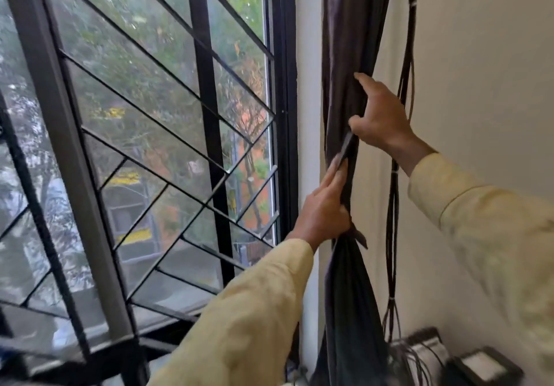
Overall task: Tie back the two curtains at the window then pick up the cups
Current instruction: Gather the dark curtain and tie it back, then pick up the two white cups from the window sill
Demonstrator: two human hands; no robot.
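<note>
A dark grey curtain point(344, 55) hangs bunched at the right side of the window point(150, 115). My left hand point(323, 208) grips the gathered cloth at the tie point, where a short dark tie end point(359, 237) sticks out. A dark strip of tie band point(344, 148) runs from my left fingertips up to my right hand point(379, 115). My right hand pinches that strip's upper end against the curtain, its index finger stretched up along the fold. Only this one curtain is in view, and no cups show.
A black metal grille point(120, 100) covers the window. A bundle of dark cables point(392, 205) hangs down the cream wall right of the curtain. Small electronic boxes point(479, 364) sit at the bottom right corner.
</note>
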